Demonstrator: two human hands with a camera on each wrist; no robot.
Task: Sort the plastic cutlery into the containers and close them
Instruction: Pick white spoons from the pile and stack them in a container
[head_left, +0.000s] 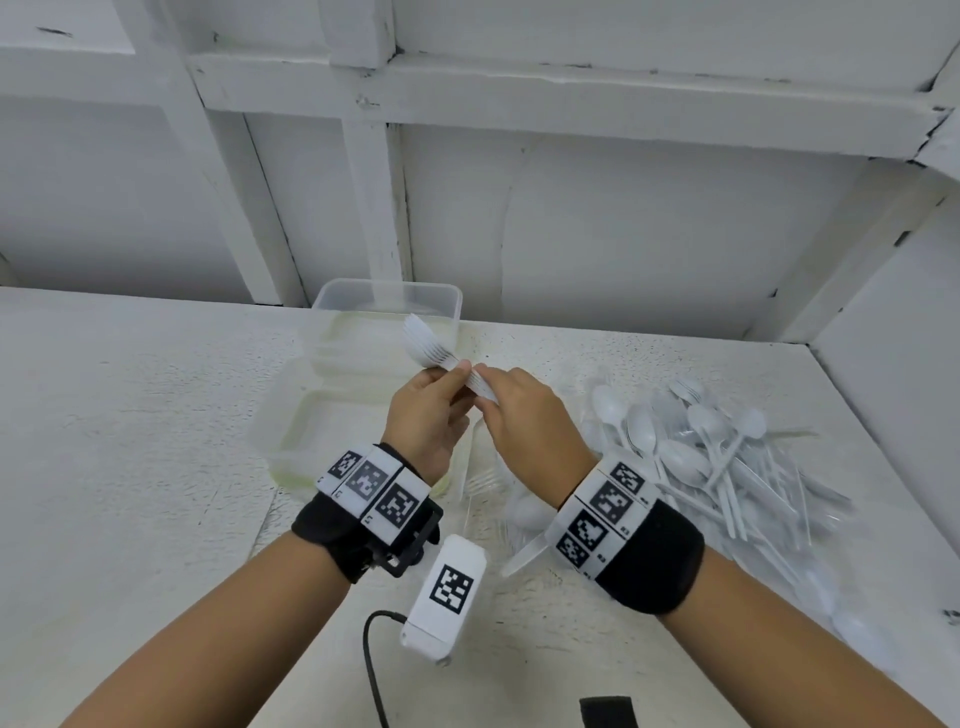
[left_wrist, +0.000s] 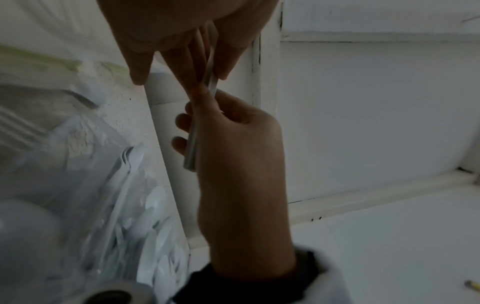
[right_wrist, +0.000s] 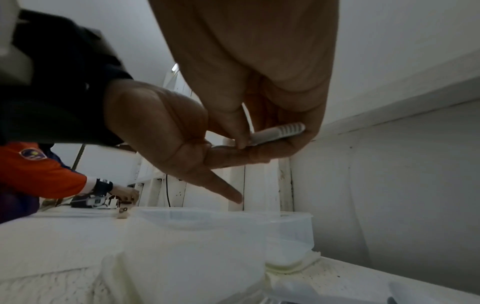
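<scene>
A stack of nested white plastic cutlery is held in the air between both hands, heads pointing away from me. My left hand pinches it just behind the heads, and my right hand grips the handles. The stack hangs above two open clear containers: a far one by the wall and a near one under my left wrist. A loose pile of white spoons and forks lies on the table to the right. From the left wrist the stack runs through the right hand's curled fingers.
Clear plastic wrapping with more cutlery lies between my wrists. A white tagged device with a black cable hangs below my left wrist. White walls close off the back and right. Another person's orange sleeve shows far left.
</scene>
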